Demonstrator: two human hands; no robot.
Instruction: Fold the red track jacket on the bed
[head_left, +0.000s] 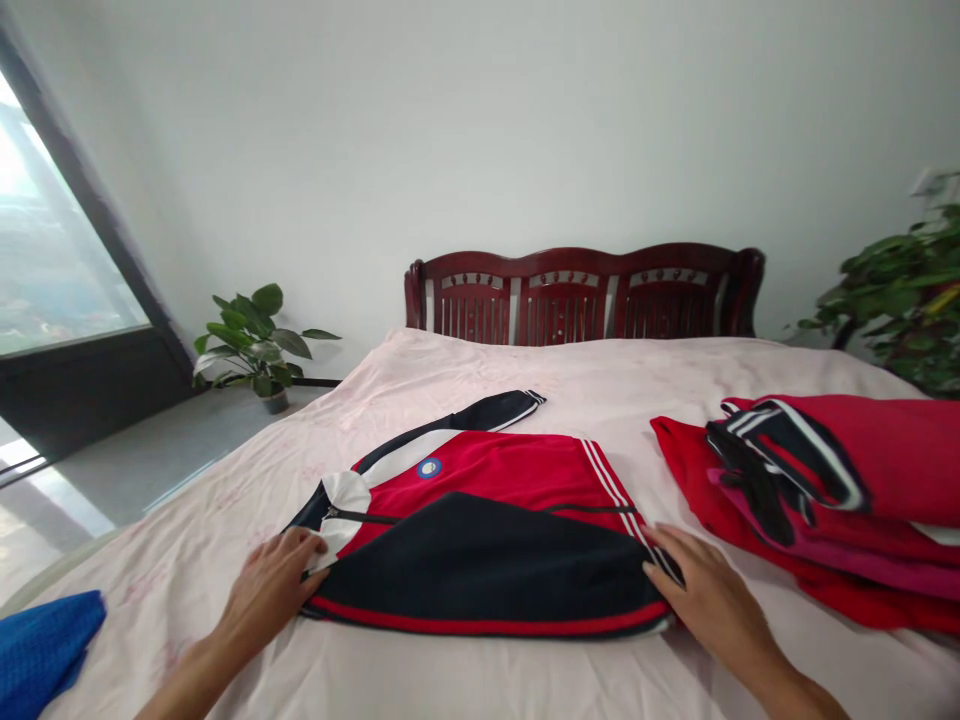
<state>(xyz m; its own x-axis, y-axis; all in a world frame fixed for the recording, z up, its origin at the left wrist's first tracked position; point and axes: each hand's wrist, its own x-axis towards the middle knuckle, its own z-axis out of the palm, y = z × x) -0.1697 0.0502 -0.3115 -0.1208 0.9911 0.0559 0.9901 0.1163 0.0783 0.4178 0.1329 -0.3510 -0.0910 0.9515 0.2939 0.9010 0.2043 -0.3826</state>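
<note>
A red, navy and white zip-up jacket (pixel 495 462) lies spread on the bed, its collar toward the left and its striped hem toward the right. One navy sleeve (pixel 487 570) is folded over the near side of the body, while the other sleeve (pixel 487 412) stretches out toward the headboard. My left hand (pixel 281 575) grips the jacket beside the white collar, thumb and fingers closed on the cloth. At the striped near-right end, my right hand (pixel 701 585) pinches the fabric between thumb and fingers. A round blue badge (pixel 429 468) shows on the chest.
A pile of red clothes (pixel 885 470) lies on the right of the bed. Blue cloth (pixel 49 645) is at the lower left. Beyond the pale pink bedsheet (pixel 600 375) stands a dark wooden headboard (pixel 562 295). Potted plants (pixel 255 345) flank the bed.
</note>
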